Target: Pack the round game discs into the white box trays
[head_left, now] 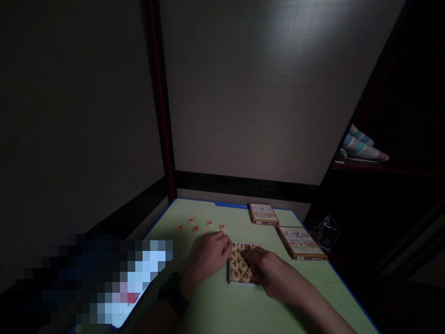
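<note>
**Left hand (212,253) and right hand (273,271) flank tray (243,284) of pieces (235,265)**

The tray sits on the green table (212,301), hands at its ten and three o'clock. The left curls half-closed; the right bends over the pieces. Whether either grips anything, I cannot tell. Red-marked discs (195,228) lie toward ten, boxes (301,242) toward one and two.

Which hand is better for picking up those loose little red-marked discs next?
Probably the left hand: it is close to the five small, round, pale discs with red marks. The right hand is farther away, over the shallow, white-edged rectangular box holding round, pale, black-marked pieces.
</note>
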Available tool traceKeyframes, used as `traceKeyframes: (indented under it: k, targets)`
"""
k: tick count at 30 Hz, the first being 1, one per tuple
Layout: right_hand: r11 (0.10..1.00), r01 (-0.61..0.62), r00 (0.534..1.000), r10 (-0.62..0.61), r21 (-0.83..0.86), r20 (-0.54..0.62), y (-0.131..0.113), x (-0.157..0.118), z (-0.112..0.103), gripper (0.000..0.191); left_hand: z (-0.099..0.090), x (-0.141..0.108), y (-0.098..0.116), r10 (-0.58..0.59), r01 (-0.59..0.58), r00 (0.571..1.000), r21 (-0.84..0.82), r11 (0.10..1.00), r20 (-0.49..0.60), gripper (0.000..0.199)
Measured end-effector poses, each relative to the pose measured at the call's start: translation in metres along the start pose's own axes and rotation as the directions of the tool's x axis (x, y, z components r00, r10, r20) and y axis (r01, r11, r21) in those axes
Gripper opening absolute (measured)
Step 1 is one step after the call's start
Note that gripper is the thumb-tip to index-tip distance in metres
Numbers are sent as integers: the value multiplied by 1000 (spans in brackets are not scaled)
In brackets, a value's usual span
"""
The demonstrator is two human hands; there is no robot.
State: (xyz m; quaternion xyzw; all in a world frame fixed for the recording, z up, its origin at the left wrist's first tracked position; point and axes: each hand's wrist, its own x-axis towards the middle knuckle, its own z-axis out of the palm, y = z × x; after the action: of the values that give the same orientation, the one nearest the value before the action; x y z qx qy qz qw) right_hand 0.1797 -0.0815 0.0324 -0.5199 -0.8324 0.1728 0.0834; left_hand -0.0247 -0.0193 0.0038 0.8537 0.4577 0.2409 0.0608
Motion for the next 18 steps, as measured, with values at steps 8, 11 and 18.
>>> traceKeyframes:
  k: [8,11,18]
  targets:
    - [1000,-7,1000,8,21,-24,1,5,4,32,-1,0,1,-11,11,1000,-1,1000,7,21]
    - [999,-1,999,2,32,-32,6,8,8,28,-1,0,0,-9,9,1000,3,1000,12,22]
    - [999,15,999,-14,31,-45,10,8,9,30,-1,-1,3,-14,14,1000,13,1000,15,22]
